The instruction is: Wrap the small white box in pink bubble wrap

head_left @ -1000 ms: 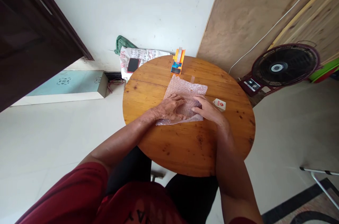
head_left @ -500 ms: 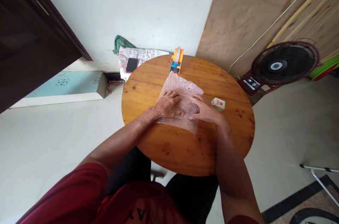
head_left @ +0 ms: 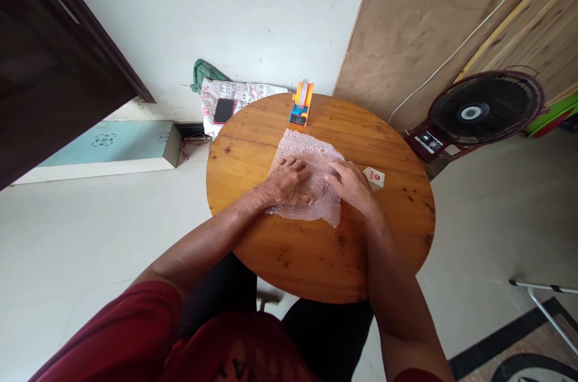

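Note:
A sheet of clear bubble wrap (head_left: 301, 144) lies on the round wooden table (head_left: 289, 255). My left hand (head_left: 290, 182) rests flat on its left part, fingers spread. Over the right edge of the wrap is my right hand (head_left: 354, 184), its thumb and fingers apart and touching the plastic. Whether anything lies under the wrap I cannot tell. Just right of my right hand sits a small white box (head_left: 374, 178) with a red mark, partly hidden by the hand. Beyond the far edge of the wrap stands an orange and blue tape dispenser (head_left: 301, 106).
A dark phone (head_left: 224, 111) lies on a printed white sack (head_left: 211, 93) beyond the table's far left edge. To the right stands a fan (head_left: 483, 111) with a dark grille. A dark door (head_left: 54, 56) is at the upper left.
The bubble wrap's far right part has flattened and its far edge has shifted slightly toward me. My right hand has turned a little on the wrap; my left hand stays almost in place.

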A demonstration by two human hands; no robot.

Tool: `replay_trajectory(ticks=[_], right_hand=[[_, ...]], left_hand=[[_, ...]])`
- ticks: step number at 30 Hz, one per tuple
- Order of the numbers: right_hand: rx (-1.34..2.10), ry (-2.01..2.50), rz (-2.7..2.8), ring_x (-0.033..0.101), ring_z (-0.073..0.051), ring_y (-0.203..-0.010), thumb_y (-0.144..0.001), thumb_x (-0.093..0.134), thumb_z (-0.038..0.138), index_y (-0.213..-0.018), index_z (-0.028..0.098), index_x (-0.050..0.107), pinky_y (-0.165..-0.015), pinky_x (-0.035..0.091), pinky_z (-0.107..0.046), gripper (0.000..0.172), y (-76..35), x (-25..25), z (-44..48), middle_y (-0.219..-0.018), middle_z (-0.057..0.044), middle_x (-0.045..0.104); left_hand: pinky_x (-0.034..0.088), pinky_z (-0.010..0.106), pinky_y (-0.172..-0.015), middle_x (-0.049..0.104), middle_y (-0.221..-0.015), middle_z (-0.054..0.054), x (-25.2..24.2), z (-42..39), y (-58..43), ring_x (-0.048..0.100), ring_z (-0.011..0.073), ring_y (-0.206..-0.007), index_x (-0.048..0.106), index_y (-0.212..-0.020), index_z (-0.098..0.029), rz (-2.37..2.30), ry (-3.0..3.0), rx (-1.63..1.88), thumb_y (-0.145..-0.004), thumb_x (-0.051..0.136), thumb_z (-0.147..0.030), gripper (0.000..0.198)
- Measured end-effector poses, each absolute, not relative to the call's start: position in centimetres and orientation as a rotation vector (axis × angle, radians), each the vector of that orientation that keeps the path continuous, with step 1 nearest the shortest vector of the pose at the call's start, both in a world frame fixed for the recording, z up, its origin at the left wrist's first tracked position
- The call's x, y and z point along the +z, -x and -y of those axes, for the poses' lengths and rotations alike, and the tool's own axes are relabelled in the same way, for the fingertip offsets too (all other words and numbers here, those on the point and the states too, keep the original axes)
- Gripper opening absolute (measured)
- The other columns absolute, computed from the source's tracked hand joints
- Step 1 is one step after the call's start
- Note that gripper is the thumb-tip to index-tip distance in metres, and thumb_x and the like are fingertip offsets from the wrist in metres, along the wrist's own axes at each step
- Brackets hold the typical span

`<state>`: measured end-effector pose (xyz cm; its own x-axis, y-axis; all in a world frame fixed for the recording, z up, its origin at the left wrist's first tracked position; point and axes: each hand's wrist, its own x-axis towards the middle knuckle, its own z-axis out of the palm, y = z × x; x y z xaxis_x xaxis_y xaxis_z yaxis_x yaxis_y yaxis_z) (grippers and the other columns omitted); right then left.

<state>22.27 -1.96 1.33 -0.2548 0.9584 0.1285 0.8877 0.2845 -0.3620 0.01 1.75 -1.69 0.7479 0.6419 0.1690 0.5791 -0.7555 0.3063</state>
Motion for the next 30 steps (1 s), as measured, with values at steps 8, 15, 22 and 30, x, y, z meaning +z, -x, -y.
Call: replay_trajectory(ticks=[8, 15, 22, 30], right_hand=[[0.248, 1.687, 2.307, 0.045, -0.034, -0.137, -0.095, 0.045, 0.037, -0.138, 0.013, 0.054, -0.114, 0.036, -0.053, 0.050, -21.8, 0.1, 1.7, -0.147, -0.017, 0.051], [0.175, 1.757, 2.297, 0.045, -0.035, -0.137, -0.096, 0.043, 0.035, -0.139, 0.007, 0.054, -0.114, 0.037, -0.050, 0.052, -22.1, -0.8, 1.3, -0.149, -0.019, 0.049], [0.172, 1.798, 2.293, 0.043, -0.033, -0.139, -0.096, 0.045, 0.037, -0.141, 0.011, 0.052, -0.114, 0.036, -0.051, 0.053, -21.5, -0.5, 1.6, -0.150, -0.017, 0.048], [0.165, 1.910, 2.259, 0.035, -0.034, -0.144, -0.097, 0.041, 0.040, -0.145, 0.010, 0.045, -0.115, 0.032, -0.051, 0.058, -21.2, -0.9, 1.5, -0.156, -0.019, 0.038]], left_hand=[[0.039, 0.050, -0.102, 0.057, -0.130, 0.016, -1.3, -1.3, -0.1, 0.050, 0.0359, -0.118, 0.061, -0.131, -0.020, -0.679, -2.764, 0.397, -0.073, 0.070, -0.065, 0.074], [0.047, 0.041, -0.098, 0.065, -0.119, 0.013, -1.2, -1.2, -0.2, 0.059, 0.0277, -0.110, 0.065, -0.122, -0.015, -0.644, -2.687, 0.509, -0.089, 0.059, -0.045, 0.045], [0.032, 0.055, -0.113, 0.047, -0.148, 0.021, -1.6, -1.5, -0.1, 0.039, 0.0385, -0.139, 0.056, -0.136, -0.012, -1.163, -2.666, 0.434, -0.090, 0.057, -0.051, 0.060], [0.018, 0.062, -0.117, 0.034, -0.158, 0.021, -2.5, -2.3, 0.3, 0.027, 0.0415, -0.147, 0.051, -0.139, -0.016, -1.437, -2.576, 0.352, -0.080, 0.058, -0.072, 0.081]])
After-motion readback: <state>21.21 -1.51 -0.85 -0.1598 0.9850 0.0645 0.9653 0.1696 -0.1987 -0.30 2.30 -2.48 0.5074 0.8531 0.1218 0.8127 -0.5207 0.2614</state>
